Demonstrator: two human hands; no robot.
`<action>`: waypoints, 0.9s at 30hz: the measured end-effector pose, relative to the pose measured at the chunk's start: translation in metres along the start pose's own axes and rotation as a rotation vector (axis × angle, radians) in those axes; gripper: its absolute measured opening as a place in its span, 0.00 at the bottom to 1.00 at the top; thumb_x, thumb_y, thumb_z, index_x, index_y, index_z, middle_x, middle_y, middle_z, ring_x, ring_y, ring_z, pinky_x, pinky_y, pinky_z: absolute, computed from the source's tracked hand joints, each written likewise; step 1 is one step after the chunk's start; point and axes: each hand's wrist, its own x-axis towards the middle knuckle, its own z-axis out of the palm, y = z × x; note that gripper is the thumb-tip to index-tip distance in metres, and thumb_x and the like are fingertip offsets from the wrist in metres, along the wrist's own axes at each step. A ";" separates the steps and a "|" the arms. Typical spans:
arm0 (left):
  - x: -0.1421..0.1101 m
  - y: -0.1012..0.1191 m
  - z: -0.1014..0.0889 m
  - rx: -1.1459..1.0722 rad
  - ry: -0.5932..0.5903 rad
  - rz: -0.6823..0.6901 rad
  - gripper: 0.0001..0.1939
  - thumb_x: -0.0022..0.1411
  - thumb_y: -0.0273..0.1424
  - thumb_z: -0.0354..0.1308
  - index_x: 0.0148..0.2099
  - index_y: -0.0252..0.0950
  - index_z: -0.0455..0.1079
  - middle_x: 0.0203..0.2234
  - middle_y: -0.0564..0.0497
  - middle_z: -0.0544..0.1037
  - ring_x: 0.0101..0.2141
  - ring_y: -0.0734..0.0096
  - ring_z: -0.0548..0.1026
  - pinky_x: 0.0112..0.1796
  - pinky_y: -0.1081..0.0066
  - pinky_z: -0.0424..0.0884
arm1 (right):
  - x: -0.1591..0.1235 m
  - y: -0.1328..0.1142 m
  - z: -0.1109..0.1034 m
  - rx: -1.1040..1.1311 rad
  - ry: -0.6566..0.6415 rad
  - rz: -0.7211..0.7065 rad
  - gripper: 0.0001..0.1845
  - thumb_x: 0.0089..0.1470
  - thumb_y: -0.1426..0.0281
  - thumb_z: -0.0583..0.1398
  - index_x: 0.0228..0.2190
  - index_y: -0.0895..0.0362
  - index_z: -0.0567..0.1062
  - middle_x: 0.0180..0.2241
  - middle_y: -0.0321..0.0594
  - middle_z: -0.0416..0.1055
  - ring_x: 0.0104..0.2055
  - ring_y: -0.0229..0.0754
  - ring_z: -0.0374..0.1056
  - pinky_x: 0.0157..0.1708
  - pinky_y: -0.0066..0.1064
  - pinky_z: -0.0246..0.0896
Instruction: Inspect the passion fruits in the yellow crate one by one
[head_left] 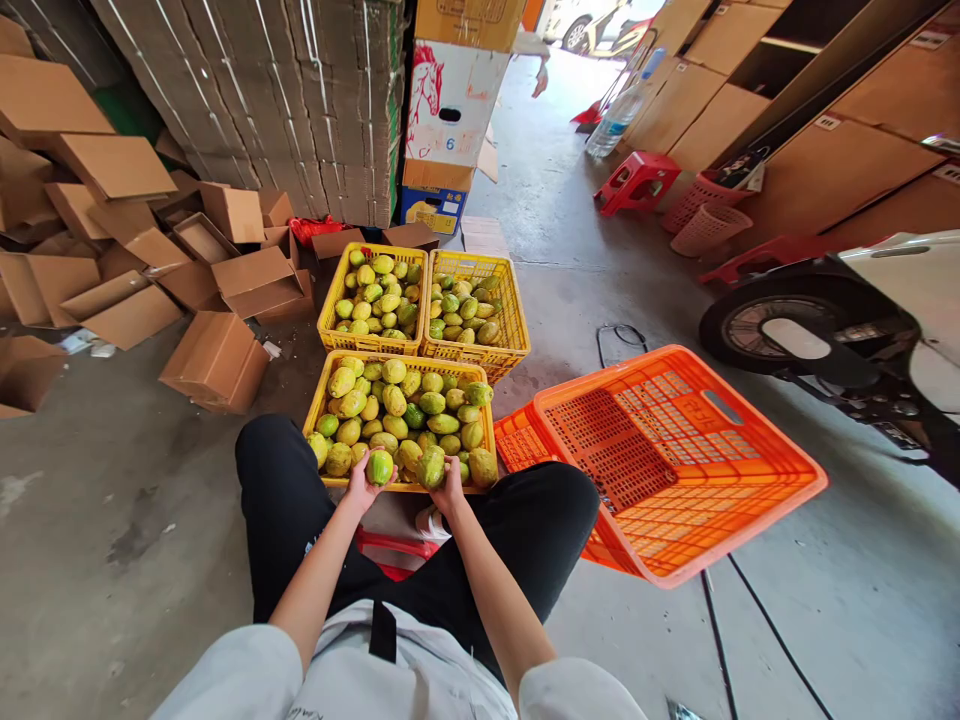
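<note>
My left hand [361, 488] is closed round a smooth, bright green oval fruit [380, 467], held over the near rim of a yellow crate [316, 410]. In my right hand [451, 489] is a larger, mottled yellow-green oval fruit [431, 467], gripped from its right side. The crate stands between my knees, heaped with similar fruit [394, 400] in greens and yellows. Some of each hand's fingers are hidden by the fruit.
Two more yellow crates of fruit [375, 290] [517, 320] stand just beyond. At right, an orange crate [705, 370] lies tilted near a motorbike [862, 330]. Cardboard boxes [217, 360] litter the floor at left. Beneath me is a red stool [397, 548].
</note>
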 end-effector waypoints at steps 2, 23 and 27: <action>-0.001 0.001 0.000 0.009 0.002 -0.009 0.15 0.72 0.33 0.52 0.56 0.34 0.73 0.35 0.43 0.82 0.39 0.56 0.84 0.42 0.55 0.83 | 0.000 0.001 -0.001 -0.024 0.017 0.006 0.12 0.59 0.60 0.57 0.27 0.52 0.72 0.21 0.34 0.73 0.26 0.44 0.73 0.30 0.33 0.72; -0.001 -0.004 -0.001 0.067 0.104 0.028 0.07 0.64 0.28 0.65 0.44 0.35 0.71 0.29 0.49 0.79 0.33 0.64 0.82 0.41 0.59 0.85 | -0.011 0.001 0.010 -0.010 -0.039 -0.020 0.10 0.55 0.64 0.65 0.39 0.54 0.78 0.34 0.38 0.83 0.38 0.46 0.80 0.36 0.34 0.77; -0.001 -0.001 0.001 0.052 0.032 -0.068 0.18 0.71 0.40 0.55 0.52 0.31 0.72 0.33 0.41 0.82 0.34 0.58 0.84 0.37 0.60 0.84 | -0.010 0.002 0.012 -0.011 -0.122 -0.002 0.09 0.54 0.65 0.65 0.38 0.53 0.77 0.34 0.37 0.82 0.39 0.47 0.81 0.38 0.35 0.77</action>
